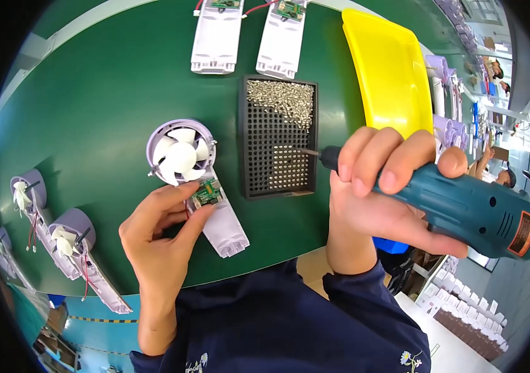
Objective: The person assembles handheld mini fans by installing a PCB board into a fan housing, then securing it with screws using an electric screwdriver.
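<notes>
My left hand [160, 233] pinches a small green circuit board [207, 193] that sits on the handle of a pale lilac hand-fan body [224, 227]. The fan's round head with white blades [180, 153] lies just above my fingers. My right hand [382, 198] grips a teal electric screwdriver [473, 208]. Its bit tip [305, 150] touches the black perforated screw tray [278, 180]. A heap of small silver screws [280, 99] fills the tray's far end.
A green conveyor belt [103, 99] carries everything. Two more lilac handle shells [217, 37] lie at the far edge. A yellow bin [389, 68] stands right of the tray. More fan units [69, 233] with red wires wait at the left. Other people work at the far right.
</notes>
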Demonstrator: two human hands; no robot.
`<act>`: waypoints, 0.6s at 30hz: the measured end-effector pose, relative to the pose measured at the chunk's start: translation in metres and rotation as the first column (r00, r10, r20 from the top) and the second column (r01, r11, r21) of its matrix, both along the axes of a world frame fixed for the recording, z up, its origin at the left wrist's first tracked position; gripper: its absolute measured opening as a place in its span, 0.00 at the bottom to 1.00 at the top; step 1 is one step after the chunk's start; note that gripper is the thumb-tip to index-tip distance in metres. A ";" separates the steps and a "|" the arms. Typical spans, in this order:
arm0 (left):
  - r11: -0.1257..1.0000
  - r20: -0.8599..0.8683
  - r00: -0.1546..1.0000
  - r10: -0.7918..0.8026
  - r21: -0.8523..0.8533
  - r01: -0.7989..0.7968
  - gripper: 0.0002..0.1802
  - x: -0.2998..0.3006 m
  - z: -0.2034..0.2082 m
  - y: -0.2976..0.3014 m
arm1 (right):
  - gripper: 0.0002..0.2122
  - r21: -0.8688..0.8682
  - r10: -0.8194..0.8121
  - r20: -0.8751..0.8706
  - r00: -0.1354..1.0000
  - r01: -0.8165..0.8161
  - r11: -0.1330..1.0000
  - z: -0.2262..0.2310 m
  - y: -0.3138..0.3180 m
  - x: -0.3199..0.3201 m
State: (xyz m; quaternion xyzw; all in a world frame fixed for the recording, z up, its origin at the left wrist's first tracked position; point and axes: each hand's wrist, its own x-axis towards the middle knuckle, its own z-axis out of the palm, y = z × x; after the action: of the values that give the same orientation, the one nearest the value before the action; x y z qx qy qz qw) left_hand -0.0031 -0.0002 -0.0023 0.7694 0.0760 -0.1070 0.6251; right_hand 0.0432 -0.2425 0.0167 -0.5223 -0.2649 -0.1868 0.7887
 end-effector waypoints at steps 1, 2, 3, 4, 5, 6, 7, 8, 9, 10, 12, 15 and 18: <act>1.000 -0.004 1.000 -0.014 0.003 0.014 0.17 -0.001 -0.001 0.001 | 0.43 -0.012 0.018 0.001 1.000 -0.018 1.000 -0.001 0.000 0.000; 1.000 0.007 1.000 0.002 -0.003 -0.002 0.17 -0.003 -0.002 0.003 | 0.43 -0.025 0.040 0.003 0.999 -0.040 0.999 -0.002 0.000 0.000; 1.000 0.018 1.000 0.019 -0.010 -0.018 0.17 -0.005 -0.003 0.005 | 0.44 -0.022 0.047 0.006 0.999 -0.047 0.999 -0.004 -0.001 0.000; 1.000 0.030 0.999 0.016 -0.004 -0.016 0.17 -0.006 -0.003 0.006 | 0.44 -0.022 0.038 0.003 0.999 -0.038 0.999 -0.005 0.000 0.000; 1.000 0.027 1.000 0.010 -0.005 -0.010 0.17 -0.006 -0.004 0.008 | 0.44 -0.004 0.053 -0.009 0.999 -0.053 0.999 -0.005 0.003 0.000; 1.000 0.033 0.999 0.012 -0.008 -0.012 0.17 -0.007 -0.006 0.009 | 0.44 0.014 0.068 -0.021 0.997 -0.068 0.998 -0.006 0.005 0.000; 1.000 0.040 0.999 0.016 -0.012 -0.016 0.17 -0.008 -0.006 0.010 | 0.45 0.001 0.049 -0.015 0.999 -0.049 0.999 -0.008 0.006 0.000; 1.000 0.039 0.999 0.013 -0.013 -0.013 0.17 -0.007 -0.006 0.011 | 0.45 0.000 0.047 -0.017 0.999 -0.047 0.999 -0.009 0.006 0.000; 1.000 0.025 1.000 0.003 -0.019 -0.003 0.17 -0.006 -0.006 0.012 | 0.46 -0.031 0.042 -0.011 0.999 -0.042 0.999 -0.009 0.006 0.001; 1.000 0.011 1.000 -0.007 -0.027 0.007 0.17 -0.005 -0.006 0.013 | 0.46 -0.064 0.037 -0.006 0.999 -0.038 0.997 -0.009 0.006 0.002; 0.999 0.004 1.000 -0.005 -0.039 0.006 0.17 -0.004 -0.007 0.016 | 0.46 -0.065 0.017 -0.011 1.000 -0.017 0.998 -0.009 0.010 0.002; 0.999 -0.004 1.000 0.002 -0.046 -0.002 0.16 -0.003 -0.005 0.020 | 0.46 -0.041 -0.001 -0.011 1.000 0.000 0.999 -0.009 0.015 0.002; 0.999 -0.005 1.000 0.022 -0.026 -0.022 0.16 -0.005 0.000 0.028 | 0.47 0.023 0.026 -0.009 1.000 -0.026 0.999 -0.010 0.025 0.004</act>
State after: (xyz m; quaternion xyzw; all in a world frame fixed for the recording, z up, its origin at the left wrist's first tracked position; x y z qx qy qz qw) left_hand -0.0083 0.0279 -0.0020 0.7601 0.0846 -0.1028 0.6361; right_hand 0.0469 -0.2179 0.0063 -0.5105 -0.2661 -0.1771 0.7983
